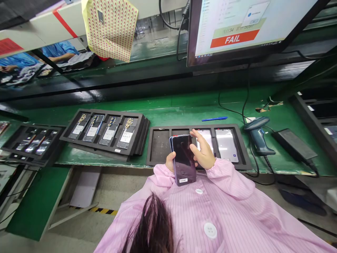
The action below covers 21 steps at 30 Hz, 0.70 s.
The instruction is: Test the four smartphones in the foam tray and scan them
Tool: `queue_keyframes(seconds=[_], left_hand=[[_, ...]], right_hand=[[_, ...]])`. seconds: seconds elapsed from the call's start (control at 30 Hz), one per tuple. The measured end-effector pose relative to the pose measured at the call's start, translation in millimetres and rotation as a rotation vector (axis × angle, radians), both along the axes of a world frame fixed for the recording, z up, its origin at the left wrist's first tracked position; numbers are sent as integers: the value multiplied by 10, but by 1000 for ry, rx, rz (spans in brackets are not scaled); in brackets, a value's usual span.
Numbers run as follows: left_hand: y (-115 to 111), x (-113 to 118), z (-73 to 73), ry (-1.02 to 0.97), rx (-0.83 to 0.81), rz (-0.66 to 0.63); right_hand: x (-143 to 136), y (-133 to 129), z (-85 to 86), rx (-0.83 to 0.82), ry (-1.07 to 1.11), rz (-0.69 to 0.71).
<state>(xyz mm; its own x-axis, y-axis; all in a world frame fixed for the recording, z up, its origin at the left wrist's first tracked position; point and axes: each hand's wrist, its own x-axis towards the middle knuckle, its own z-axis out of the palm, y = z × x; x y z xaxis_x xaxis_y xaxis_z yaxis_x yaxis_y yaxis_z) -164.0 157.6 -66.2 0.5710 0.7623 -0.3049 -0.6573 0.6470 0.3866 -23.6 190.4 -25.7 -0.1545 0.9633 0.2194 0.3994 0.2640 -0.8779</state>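
A dark-screened smartphone [183, 158] with a small white label at its bottom rests upright in my left hand [170, 161], close to my chest. Along its left side a second bluish edge shows, perhaps another phone stacked behind; I cannot be sure. My left thumb presses the side while the other fingers are hidden beneath. At the phone's right edge is my right hand [204, 153], its fingers apart and the fingertips close to the screen's upper right. Behind the hands lies a black foam tray [244, 154] holding a phone with a lit white screen [226, 146] and another lit phone [204, 137].
Stacked black trays [105, 149] at left hold opened phones with camera rings. Another tray [50, 154] sits farther left. On the right are a barcode scanner [258, 135], a power adapter [295, 146] and cables. A blue pen [214, 119] lies behind. The monitor [237, 28] reads FAIL.
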Motion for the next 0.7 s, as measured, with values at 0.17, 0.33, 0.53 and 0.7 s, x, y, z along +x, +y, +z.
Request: queue_keyframes(seconds=[0.17, 0.33, 0.53, 0.7], left_hand=[[-20, 1, -62, -18, 60, -119], [40, 37, -65, -63, 54, -101], [101, 46, -49, -112, 22, -59], [95, 15, -70, -91, 66, -161]], right_hand=[[-29, 225, 165, 65, -44, 114], [-36, 299, 158, 2, 74, 117], [-21, 248, 123, -21, 127, 96], [-36, 322, 170, -89, 157, 119]])
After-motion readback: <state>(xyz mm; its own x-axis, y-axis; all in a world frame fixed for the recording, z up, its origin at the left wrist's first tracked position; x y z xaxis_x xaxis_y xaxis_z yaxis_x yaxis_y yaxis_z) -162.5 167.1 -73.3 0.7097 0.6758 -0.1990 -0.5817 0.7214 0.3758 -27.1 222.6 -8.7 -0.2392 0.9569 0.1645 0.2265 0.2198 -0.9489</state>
